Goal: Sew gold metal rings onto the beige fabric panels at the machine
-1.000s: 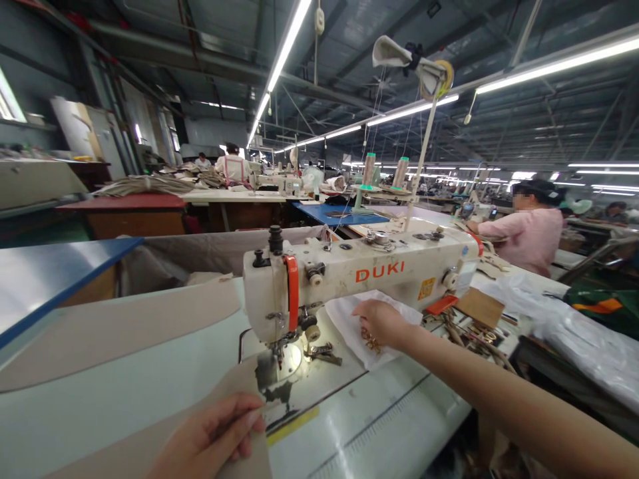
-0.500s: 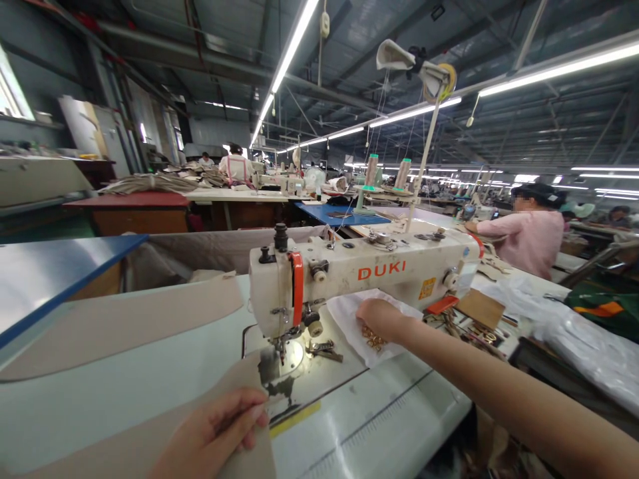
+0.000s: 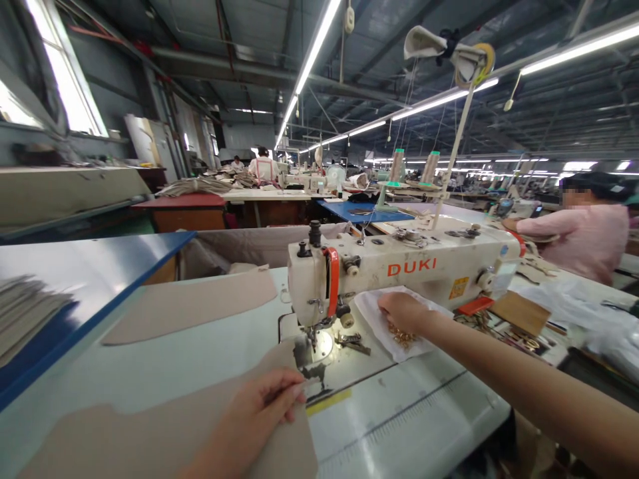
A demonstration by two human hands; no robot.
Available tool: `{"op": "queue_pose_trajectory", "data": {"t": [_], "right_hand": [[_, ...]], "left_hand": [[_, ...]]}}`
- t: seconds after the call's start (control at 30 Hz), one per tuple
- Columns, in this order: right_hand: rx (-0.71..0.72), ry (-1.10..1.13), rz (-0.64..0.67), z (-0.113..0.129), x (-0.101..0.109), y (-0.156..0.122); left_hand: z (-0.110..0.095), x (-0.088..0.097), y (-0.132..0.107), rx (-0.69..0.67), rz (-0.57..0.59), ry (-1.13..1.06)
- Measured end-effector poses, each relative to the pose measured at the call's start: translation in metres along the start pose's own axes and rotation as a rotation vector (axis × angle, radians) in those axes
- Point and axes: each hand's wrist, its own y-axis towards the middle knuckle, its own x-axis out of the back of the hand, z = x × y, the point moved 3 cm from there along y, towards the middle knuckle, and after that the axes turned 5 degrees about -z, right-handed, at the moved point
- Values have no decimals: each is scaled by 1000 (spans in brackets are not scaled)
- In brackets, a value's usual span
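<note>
Head view, over the sewing machine (image 3: 369,266): from where I stand, the right hand (image 3: 402,313) is the nearer one to the brass-coloured fittings (image 3: 403,338), a loose heap with no single long axis. They lie on a white wrapper (image 3: 368,313) under the machine's arm, right of the needle (image 3: 314,340), against the near side of the curled right fingers. The tips are hidden, so I can't tell how far those fingers are parted or whether they grip a piece. Well apart to the left, the left hand (image 3: 264,406) rests on a beige fabric panel (image 3: 124,432), thumb and forefinger pressed together on what looks like a narrow pale strip (image 3: 311,384) pointing rightward, just on the near side of the needle.
</note>
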Motion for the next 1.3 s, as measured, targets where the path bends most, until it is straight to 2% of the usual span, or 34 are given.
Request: {"op": "queue_pose_trajectory", "data": {"t": [0.27, 0.4, 0.53, 0.57, 0.6, 0.7, 0.8, 0.97, 1.13, 1.3], "right_hand": [[-112, 130, -55, -1, 6, 8], [-165, 264, -166, 7, 24, -13], [-75, 479, -185, 47, 29, -50], [-31, 570, -174, 61, 26, -56], [-2, 799, -173, 76, 22, -59], [-34, 1278, -105, 112, 5, -54], [-45, 1404, -89, 136, -6, -39], [7, 1647, -216, 151, -12, -35], [33, 1647, -326, 154, -14, -42], [90, 1582, -368, 159, -12, -43]], "left_hand": [[4, -2, -1, -8, 2, -30], [7, -1, -2, -23, -28, -47], [3, -5, -5, -50, -28, -90], [1, -6, -6, -61, -27, -95], [0, -8, -7, -72, -30, -93], [-4, -8, -11, -94, -53, -66], [-4, -4, -16, -98, -83, -39], [-5, 3, -19, -74, -192, -41], [-7, 4, -18, -58, -280, -50], [-12, 7, -22, -94, -346, 6]]}}
